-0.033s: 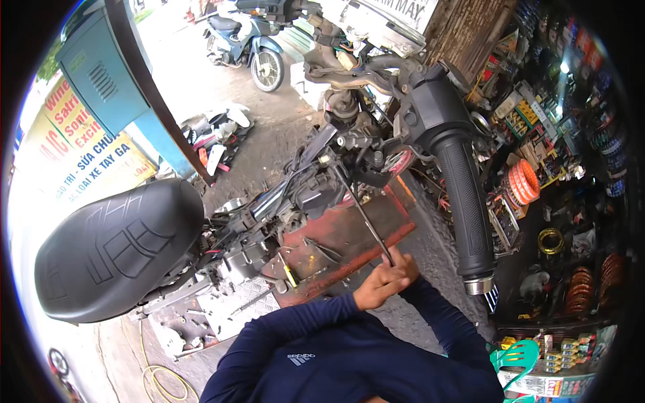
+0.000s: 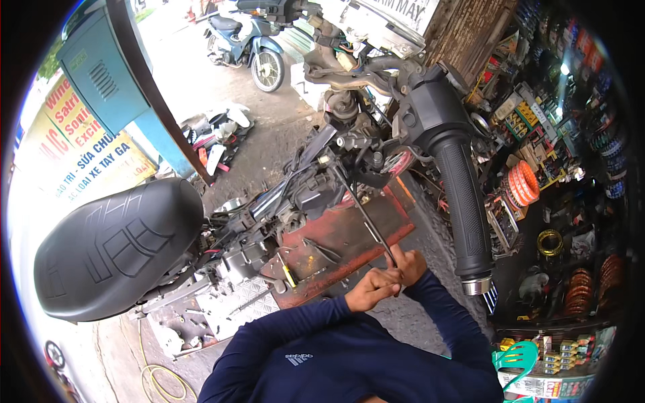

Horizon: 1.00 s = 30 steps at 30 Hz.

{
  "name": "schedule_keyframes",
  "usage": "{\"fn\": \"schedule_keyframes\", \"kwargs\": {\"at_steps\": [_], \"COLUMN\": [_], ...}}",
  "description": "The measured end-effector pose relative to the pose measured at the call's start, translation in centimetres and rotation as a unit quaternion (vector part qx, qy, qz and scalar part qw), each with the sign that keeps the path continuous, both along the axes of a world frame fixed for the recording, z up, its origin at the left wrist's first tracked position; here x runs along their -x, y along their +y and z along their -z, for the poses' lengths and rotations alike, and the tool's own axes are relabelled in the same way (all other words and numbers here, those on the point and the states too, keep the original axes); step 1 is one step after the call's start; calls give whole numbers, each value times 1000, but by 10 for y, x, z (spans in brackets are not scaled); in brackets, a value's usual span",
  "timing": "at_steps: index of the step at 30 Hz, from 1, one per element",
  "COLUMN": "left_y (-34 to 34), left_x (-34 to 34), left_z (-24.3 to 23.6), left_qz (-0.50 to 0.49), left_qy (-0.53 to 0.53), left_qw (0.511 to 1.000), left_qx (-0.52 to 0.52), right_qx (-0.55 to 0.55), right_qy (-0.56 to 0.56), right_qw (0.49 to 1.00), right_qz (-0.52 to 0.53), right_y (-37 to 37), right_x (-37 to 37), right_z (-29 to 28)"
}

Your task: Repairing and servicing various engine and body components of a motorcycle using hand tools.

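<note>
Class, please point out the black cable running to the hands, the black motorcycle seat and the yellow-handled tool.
Black cable (image 2: 365, 216): head view, midway along its visible length.
Motorcycle seat (image 2: 121, 248): head view, middle of its top.
Yellow-handled tool (image 2: 289, 275): head view, on its handle.

Rod: dark, smooth, highlight along shaft; looks metallic. Seat: black, matt, leather-like, line-embossed. Handlebar sleeve: rubbery, finely textured; bar end bright metal. Worktop: red paint, scuffed. Plate: raised-tread metal. Shirt: smooth navy cloth. Cabinet: blue, smooth, looks like painted sheet metal.
</note>
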<state>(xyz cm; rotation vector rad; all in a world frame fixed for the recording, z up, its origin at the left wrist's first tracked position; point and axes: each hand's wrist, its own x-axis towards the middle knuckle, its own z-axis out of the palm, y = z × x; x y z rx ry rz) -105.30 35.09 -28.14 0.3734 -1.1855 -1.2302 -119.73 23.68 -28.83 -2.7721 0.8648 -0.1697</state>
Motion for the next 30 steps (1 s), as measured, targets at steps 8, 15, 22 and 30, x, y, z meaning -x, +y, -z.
{"fn": "schedule_keyframes", "kwargs": {"at_steps": [8,15,22,30], "left_y": [-3,-34,-34,-51], "left_x": [-27,-23,-32,-29], "left_z": [12,32,-3,2], "left_qz": [-43,-103,-28,48], "left_qy": [61,131,208,347], "left_qw": [937,913,877,831], "left_qx": [-342,-373,-433,-431], "right_qx": [141,140,-54,-302], "right_qy": [71,-93,-351,-522], "right_qw": [986,980,923,774], "right_qz": [-56,104,149,191], "right_y": [21,57,105,115], "right_x": [-18,-18,-5,-3], "right_z": [-50,-56,-55,-6]}}
